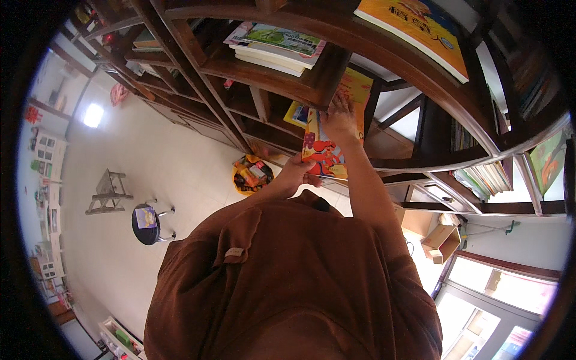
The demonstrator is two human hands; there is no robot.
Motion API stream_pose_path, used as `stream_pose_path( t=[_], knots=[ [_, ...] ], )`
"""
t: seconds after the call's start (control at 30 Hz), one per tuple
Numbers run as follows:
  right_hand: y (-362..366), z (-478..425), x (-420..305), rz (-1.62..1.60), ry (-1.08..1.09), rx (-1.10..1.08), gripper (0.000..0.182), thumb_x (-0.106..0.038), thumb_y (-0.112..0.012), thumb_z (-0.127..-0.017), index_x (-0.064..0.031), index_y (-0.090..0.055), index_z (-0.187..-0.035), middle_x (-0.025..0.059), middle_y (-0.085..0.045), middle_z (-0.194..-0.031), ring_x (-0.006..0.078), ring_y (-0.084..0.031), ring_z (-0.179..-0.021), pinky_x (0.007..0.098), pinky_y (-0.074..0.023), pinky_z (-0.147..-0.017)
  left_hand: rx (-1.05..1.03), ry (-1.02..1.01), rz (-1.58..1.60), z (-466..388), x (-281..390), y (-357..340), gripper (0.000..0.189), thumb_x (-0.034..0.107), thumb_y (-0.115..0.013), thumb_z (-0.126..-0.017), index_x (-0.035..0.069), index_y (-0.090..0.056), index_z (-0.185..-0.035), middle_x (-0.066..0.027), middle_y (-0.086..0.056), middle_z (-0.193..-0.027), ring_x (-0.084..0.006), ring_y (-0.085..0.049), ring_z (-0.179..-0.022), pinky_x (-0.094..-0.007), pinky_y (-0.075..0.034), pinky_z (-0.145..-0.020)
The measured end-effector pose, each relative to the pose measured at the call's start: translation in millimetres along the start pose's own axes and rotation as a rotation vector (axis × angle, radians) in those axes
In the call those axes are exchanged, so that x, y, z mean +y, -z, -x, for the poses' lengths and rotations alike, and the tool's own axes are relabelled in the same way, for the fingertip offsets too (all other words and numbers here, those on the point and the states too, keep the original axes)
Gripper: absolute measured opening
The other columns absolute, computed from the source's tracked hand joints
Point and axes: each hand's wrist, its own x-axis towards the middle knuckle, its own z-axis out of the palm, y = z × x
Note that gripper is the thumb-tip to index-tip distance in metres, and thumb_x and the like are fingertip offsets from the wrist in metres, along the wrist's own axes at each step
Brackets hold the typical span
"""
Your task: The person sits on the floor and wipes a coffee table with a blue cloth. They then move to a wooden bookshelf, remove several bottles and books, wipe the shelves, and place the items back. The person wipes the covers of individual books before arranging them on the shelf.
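A children's picture book (pixel 325 153) with a red cartoon figure on its cover is gripped at its near left edge by my left hand (pixel 294 173). My right hand (pixel 339 119) lies on the upper part of the books, its fingers over an orange-yellow book (pixel 360 87) beyond. Whether the right hand grips or only rests there, I cannot tell. A yellow and blue book (pixel 297 113) lies on the dark wooden shelf just left of the picture book. Above it, several stacked books (pixel 274 45) lie on a higher shelf board.
The dark wooden bookshelf (pixel 279 92) curves across the top, with an orange book (pixel 416 33) on it and upright books (pixel 483 180) at right. On the floor are a yellow bag (pixel 252 174) of packets, a round stool (pixel 146 231), a step stool (pixel 108 191) and a cardboard box (pixel 441 243).
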Motion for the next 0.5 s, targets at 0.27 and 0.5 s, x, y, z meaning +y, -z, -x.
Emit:
stream_pose_path(
  t=[0.27,0.5],
  knots=[
    [20.2,21.8,12.7,-0.059,-0.060,0.114,0.049,-0.028,-0.058,-0.093,-0.0166,-0.050,-0.140,0.0099,-0.044,-0.150,0.0305,-0.035,-0.143,0.0525,-0.0254,-0.116,-0.009,-0.012,-0.030,1.0,-3.9,1.6,0.034,0.018,-0.052,-0.102,0.004,-0.046,-0.132,-0.0151,-0.065,-0.113,-0.0253,-0.069,-0.069,-0.0393,-0.060,-0.068],
    [28.5,72.3,17.9,-0.054,-0.028,0.182,0.050,-0.022,-0.063,-0.088,-0.0098,-0.053,-0.135,0.0158,-0.047,-0.146,0.0363,-0.039,-0.139,0.0534,-0.0300,-0.113,0.048,0.021,-0.031,4.0,-2.9,-3.8,0.036,0.020,-0.054,-0.103,0.003,-0.047,-0.134,-0.0144,-0.067,-0.103,-0.0284,-0.069,-0.071,-0.0453,-0.058,-0.068]
  ],
)
